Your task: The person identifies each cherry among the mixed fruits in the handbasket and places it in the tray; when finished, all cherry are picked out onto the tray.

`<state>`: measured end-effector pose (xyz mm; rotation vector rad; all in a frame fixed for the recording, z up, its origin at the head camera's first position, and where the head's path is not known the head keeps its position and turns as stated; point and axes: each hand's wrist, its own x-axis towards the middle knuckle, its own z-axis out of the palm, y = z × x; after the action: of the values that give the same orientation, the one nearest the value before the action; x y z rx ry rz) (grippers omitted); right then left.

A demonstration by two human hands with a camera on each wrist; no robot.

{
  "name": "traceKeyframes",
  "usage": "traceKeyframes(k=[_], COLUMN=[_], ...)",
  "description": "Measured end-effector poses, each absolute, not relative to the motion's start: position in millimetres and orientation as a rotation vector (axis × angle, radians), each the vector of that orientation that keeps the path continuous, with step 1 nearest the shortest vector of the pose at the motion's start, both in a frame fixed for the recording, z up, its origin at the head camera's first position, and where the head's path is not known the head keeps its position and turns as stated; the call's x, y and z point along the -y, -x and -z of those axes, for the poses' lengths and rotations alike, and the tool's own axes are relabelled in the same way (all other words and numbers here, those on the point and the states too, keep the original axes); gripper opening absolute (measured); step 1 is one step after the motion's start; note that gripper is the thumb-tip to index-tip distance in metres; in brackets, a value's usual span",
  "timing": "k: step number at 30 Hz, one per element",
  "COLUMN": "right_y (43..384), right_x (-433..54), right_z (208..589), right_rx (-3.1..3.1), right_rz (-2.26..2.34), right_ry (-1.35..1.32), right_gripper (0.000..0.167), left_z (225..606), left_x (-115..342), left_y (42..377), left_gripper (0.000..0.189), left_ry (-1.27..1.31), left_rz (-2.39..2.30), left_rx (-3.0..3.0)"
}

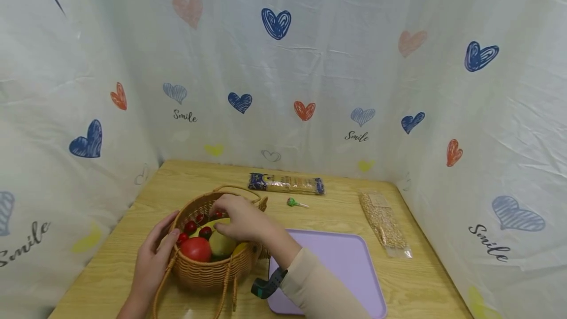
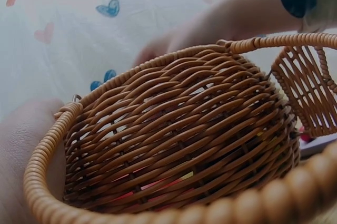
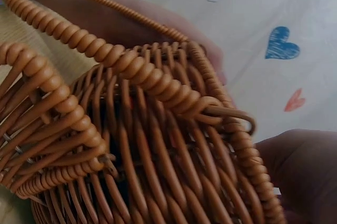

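Observation:
A brown wicker basket (image 1: 204,272) stands at the front left of the table. My left hand (image 1: 152,255) grips its left rim, thumb over the edge. My right hand (image 1: 241,218) reaches into the basket from the right, fingers bent down over the fruit; I cannot tell whether they hold anything. Inside lie a red tomato-like fruit (image 1: 196,249), a large yellow-green fruit (image 1: 223,245) and several small dark red cherries (image 1: 205,232). In the left wrist view the woven side (image 2: 179,134) hides most of the contents. The right wrist view shows the wrapped handle (image 3: 126,60).
A lilac tray (image 1: 336,260) lies right of the basket, under my right forearm. Farther back are a pasta packet (image 1: 288,184) and a green lollipop (image 1: 292,202). A clear bag of pale grains (image 1: 385,220) lies at the right. Printed curtains (image 1: 319,73) surround the table.

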<state>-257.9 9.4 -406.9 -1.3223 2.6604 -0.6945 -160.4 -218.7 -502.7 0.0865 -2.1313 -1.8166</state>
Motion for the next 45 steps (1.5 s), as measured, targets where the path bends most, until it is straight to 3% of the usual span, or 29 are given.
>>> traceKeyframes(k=[16, 27, 37, 45], right_y=[267, 267, 263, 263], right_x=[30, 41, 35, 31], right_z=[430, 438, 433, 432], right_rx=[-2.58, -2.54, -2.56, -2.576], right_rz=[0.428, 0.193, 0.296, 0.314], right_ry=[1.306, 1.309, 1.282, 1.336], right_gripper=[0.024, 0.04, 0.023, 0.023], left_z=[501, 500, 499, 500], left_x=[218, 217, 216, 216], left_y=[157, 158, 158, 158], left_gripper=[0.05, 0.05, 0.05, 0.05], left_ry=[-0.137, -0.154, -0.156, -0.147], left_rz=[1.828, 1.805, 1.802, 1.832], left_rx=[2.127, 2.138, 2.155, 2.126])
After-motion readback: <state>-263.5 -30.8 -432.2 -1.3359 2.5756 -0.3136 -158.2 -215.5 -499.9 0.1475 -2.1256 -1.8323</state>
